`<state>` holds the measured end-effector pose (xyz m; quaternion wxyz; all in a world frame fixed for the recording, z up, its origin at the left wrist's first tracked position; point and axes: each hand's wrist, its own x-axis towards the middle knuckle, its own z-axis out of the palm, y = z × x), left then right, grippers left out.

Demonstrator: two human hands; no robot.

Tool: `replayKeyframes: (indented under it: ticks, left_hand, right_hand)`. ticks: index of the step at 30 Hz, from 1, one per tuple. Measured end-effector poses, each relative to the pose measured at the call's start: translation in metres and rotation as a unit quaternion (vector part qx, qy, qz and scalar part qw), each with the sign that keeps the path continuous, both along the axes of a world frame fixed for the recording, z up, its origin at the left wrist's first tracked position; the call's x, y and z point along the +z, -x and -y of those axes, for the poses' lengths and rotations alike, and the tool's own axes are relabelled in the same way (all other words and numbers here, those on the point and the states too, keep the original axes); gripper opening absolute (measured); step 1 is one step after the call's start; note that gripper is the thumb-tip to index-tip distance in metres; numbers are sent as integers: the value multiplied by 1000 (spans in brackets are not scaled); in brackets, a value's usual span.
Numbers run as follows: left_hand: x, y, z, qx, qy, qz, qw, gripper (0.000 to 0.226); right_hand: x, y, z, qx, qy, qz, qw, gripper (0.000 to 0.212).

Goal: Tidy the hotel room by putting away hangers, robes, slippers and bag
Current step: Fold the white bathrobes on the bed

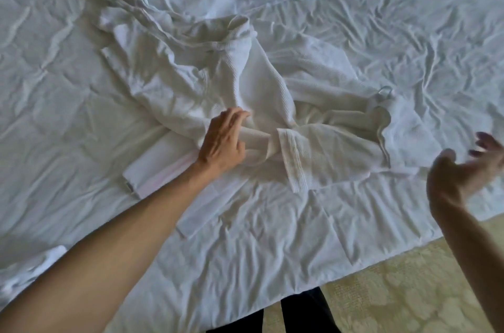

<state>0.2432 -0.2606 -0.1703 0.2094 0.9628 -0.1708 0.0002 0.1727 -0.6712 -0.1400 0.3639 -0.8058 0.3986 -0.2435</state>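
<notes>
- White robe: crumpled on the bed sheet, frame centre.
- Left hand: grasping a rolled fold of the robe (thumb beneath).
- Right hand: released, fingers spread, blurred, right edge.

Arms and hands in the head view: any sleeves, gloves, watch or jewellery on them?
Both forearms are bare as far as the frame shows; no sleeves or gloves. The left hand shows no ring or watch. The right hand is motion-blurred; its fingernails look dark, perhaps polished. No wristband shows on either wrist.
</notes>
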Motion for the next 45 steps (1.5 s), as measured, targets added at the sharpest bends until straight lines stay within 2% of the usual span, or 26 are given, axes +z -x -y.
replayKeyframes:
  ticks: [1, 2, 3, 5, 7, 8, 9, 11, 13, 15, 19, 22, 24, 26, 28, 29, 33, 37, 40, 42, 44, 45]
  left_hand:
    - [-2, -5, -26, 4, -45, -14, 999, 68]
    - [-5, -10, -50, 0, -99, -29, 995, 70]
    - [-9, -16, -70, -11, -157, -47, 986, 70]
    - [-16, -29, -97, -22, -226, -87, 970, 58]
    - [-13, -43, -105, -10, -248, -99, 964, 29]
    - [-7, -50, -104, 7, -239, -102, 966, 16]
    - [-2, -59, -102, 34, -222, -106, 969, 11]
    - [8, -75, -100, 85, -180, -103, 974, 15]
    - [17, -91, -101, 124, -159, -110, 973, 16]
    - [23, -107, -105, 145, -142, -125, 971, 18]
    - [19, -124, -114, 149, -96, -192, 965, 22]
    - [6, -127, -113, 140, -86, -221, 962, 23]
    - [0, -124, -110, 154, -82, -207, 963, 21]
    - [-4, -115, -107, 131, -84, -118, 981, 19]
    - [-6, -104, -99, 55, -67, 8, 996, 24]
    - [-6, -97, -94, 1, -56, 43, 997, 32]
    - [-13, -81, -70, -201, -116, 18, 972, 74]
    - [-21, -69, -60, -290, -167, 35, 942, 92]
    - [-28, -56, -62, -342, -200, 48, 917, 84]
    - [-34, -47, -65, -358, -215, 73, 906, 61]
    - [-37, -43, -68, -337, -165, 92, 922, 34]
    - [-38, -41, -68, -318, -130, 96, 934, 29]
  right_hand:
    - [3, -6, -24, 109, 48, 19, 993, 48]
    - [3, -13, -49, 228, 78, 24, 970, 48]
    - [-1, -24, -73, 329, 100, 11, 939, 47]
    - [-15, -48, -114, 468, 134, -58, 871, 53]
    - [-35, -70, -142, 534, 168, -169, 811, 58]
    - [-43, -81, -151, 546, 169, -221, 790, 52]
    - [-48, -92, -157, 544, 156, -255, 785, 42]
    - [-50, -114, -162, 488, 91, -260, 828, 28]
    - [-46, -137, -155, 419, 61, -211, 881, 26]
    - [-40, -155, -141, 387, 49, -172, 904, 26]
    - [-29, -177, -106, 346, 45, -149, 925, 33]
    - [-22, -173, -99, 348, 60, -137, 925, 37]
    - [-15, -163, -105, 352, 52, -129, 926, 36]
    - [-6, -148, -113, 354, 49, -126, 925, 33]
    - [2, -130, -119, 365, 48, -123, 922, 29]
    - [5, -121, -121, 372, 50, -124, 919, 28]
    - [3, -93, -116, 398, 39, -147, 905, 29]
    - [-2, -80, -90, 470, 60, -172, 864, 40]
    - [-4, -80, -76, 545, 88, -173, 815, 43]
    - [-4, -79, -76, 573, 137, -153, 794, 31]
    - [-4, -77, -82, 597, 179, -126, 772, 26]
    - [-4, -75, -86, 614, 189, -117, 758, 24]
